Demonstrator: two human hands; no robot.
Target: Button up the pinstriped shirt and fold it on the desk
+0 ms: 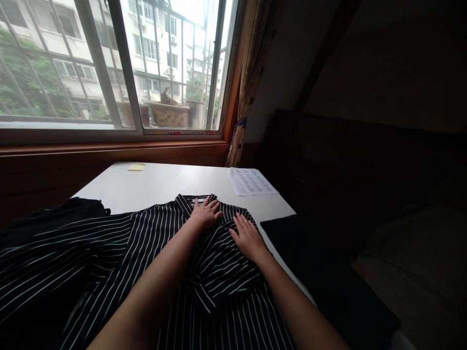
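A black shirt with thin white stripes (pixel 156 233) lies spread over the white table, its collar toward the window. Its right-hand sleeve (pixel 226 262) is folded inward across the body, while the other sleeve (pixel 83 238) stretches out to the left. Just below the collar, my left hand (pixel 206 214) rests flat on the cloth with its fingers spread. My right hand (pixel 248 236) lies flat on the folded sleeve near the shoulder, fingers stretched out. Neither hand grips the fabric.
The white table (pixel 175 177) stands below a barred window. A yellow sticky note (pixel 136 167) lies at its back left, printed sheets (pixel 252 182) at its back right. Dark cloth (pixel 73 206) is at the left edge. A curtain (pixel 242 107) hangs beside the window; the right side is very dark.
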